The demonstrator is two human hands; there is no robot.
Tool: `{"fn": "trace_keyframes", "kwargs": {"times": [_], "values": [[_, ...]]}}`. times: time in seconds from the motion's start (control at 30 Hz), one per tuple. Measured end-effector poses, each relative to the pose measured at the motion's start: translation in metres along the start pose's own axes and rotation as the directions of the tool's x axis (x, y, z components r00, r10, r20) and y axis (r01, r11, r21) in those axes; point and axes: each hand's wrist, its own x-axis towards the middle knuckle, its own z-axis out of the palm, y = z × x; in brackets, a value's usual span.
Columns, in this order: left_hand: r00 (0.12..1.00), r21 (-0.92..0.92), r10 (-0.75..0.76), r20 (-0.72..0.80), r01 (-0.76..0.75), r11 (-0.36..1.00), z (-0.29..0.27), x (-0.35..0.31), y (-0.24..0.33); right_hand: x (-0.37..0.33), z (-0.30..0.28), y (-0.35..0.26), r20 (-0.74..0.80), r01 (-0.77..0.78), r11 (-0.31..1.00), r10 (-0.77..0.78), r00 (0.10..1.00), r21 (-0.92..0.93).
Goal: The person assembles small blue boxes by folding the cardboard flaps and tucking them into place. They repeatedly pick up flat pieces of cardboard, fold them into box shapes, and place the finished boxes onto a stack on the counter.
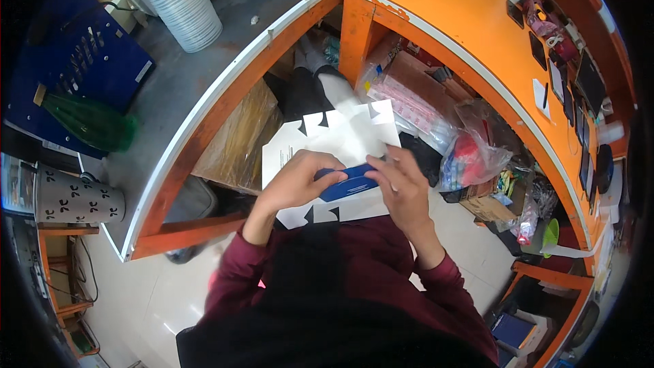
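Both hands gripped a flat dark-blue packet (349, 187), the left hand (300, 180) at its left end, the right hand (403, 187) at its right, above a white die-cut cardboard sheet (323, 144). On the grey counter (204, 71) to the left lay a green bottle (88, 121), near stacked plastic cups (177, 7); smartphones (538, 50) lined the orange desk (436, 3).

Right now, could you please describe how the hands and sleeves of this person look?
The left hand and right hand are bare, with no gloves or watch visible. Long maroon sleeves cover the forearms, ending short of both wrists; they look plain. The right fingers are blurred.
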Motion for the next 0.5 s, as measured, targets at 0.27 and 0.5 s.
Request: {"fn": "trace_keyframes", "kwargs": {"times": [0.27, 0.5], "values": [[0.996, -0.189, -0.008, -0.088, -0.009, 0.982, -0.002, 0.0, 0.018, 0.032, -0.029, 0.001, 0.348, 0.175, 0.928, -0.053, 0.936, -0.33], [0.939, -0.368, 0.077, -0.336, -0.206, 0.907, 0.001, -0.032, -0.028, 0.034, -0.022, 0.009, 0.349, -0.029, 0.957, 0.133, 0.928, -0.288]]}}
